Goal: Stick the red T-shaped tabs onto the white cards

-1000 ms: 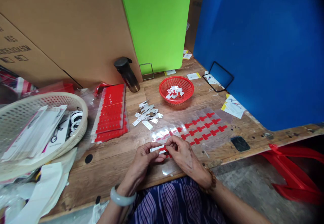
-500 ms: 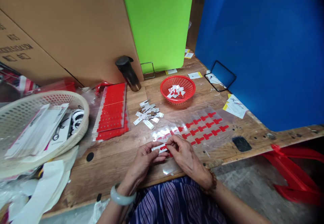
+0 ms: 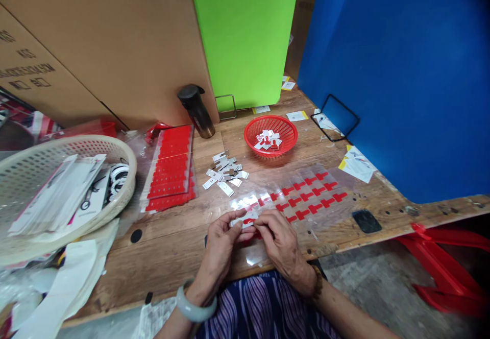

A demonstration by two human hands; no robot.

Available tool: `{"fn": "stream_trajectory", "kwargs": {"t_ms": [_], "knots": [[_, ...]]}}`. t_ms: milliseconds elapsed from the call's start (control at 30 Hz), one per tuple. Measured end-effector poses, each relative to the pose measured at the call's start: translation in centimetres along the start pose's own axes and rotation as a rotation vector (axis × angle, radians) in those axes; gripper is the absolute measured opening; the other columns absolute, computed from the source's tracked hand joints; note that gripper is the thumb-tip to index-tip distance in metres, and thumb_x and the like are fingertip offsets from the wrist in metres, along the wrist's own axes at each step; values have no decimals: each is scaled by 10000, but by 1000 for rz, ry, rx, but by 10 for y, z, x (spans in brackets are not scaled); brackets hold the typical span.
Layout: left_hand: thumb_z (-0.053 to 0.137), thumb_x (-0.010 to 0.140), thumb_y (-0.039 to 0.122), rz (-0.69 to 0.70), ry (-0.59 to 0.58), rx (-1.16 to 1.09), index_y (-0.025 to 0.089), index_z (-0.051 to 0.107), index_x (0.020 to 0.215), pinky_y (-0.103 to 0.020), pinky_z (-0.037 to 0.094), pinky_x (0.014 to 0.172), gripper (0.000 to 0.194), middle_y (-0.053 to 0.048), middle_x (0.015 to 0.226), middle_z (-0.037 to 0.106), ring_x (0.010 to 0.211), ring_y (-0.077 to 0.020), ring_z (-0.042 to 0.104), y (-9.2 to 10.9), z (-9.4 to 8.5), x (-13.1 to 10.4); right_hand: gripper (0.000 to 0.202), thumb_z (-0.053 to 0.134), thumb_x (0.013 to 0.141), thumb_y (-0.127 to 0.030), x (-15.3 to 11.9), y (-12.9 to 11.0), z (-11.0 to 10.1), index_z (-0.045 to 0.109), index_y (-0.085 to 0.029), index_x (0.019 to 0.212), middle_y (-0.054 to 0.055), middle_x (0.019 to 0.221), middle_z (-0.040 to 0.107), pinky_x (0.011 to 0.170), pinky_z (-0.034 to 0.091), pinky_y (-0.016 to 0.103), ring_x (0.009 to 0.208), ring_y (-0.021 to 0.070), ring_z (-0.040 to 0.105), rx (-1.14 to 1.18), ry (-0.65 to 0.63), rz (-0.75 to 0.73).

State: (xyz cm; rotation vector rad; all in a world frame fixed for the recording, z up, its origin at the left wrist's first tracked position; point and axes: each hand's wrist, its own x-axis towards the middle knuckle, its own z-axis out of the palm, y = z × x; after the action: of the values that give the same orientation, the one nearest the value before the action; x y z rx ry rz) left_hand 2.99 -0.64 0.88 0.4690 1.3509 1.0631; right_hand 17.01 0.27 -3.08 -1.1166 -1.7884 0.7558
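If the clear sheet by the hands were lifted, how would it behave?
The clear sheet would probably sag, since it looks thin. Being so thin, it is likely light for its size. Its glare suggests a smooth, perhaps slippery surface.

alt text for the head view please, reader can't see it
A left hand holds a small white tag with a red patch, the right hand at its end, over a wooden table bearing a clear sheet of red shapes. Beyond are a tag pile and a red basket holding more.
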Motion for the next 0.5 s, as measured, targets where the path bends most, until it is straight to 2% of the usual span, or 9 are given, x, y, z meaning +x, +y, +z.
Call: {"fn": "stream_trajectory", "kwargs": {"t_ms": [167, 367, 500], "knots": [[744, 668, 211, -30, 15, -88, 83, 587, 1057, -237, 558, 647, 439, -82, 658, 727, 613, -175, 705, 2, 5, -2, 200, 438, 882, -88, -2, 3, 2, 584, -223, 861, 44, 846, 601, 745, 474, 328, 829, 182, 561, 13, 86, -26], [765, 654, 238, -32, 2, -99, 83, 578, 1047, -249, 560, 653, 462, -97, 692, 733, 623, -176, 705, 2, 4, -1, 203, 454, 876, -88, 0, 5, 1, 610, -218, 877, 57, 910, 623, 780, 478, 340, 893, 186, 574, 21, 102, -47], [727, 709, 296, 79, 30, 14, 96, 601, 1032, -259, 556, 684, 400, -86, 740, 739, 665, -173, 706, -3, 5, 0, 214, 445, 881, -81, 3, 6, -1, 607, -221, 891, 42, 888, 658, 795, 458, 364, 862, 183, 585, -6, 73, -113]]}}
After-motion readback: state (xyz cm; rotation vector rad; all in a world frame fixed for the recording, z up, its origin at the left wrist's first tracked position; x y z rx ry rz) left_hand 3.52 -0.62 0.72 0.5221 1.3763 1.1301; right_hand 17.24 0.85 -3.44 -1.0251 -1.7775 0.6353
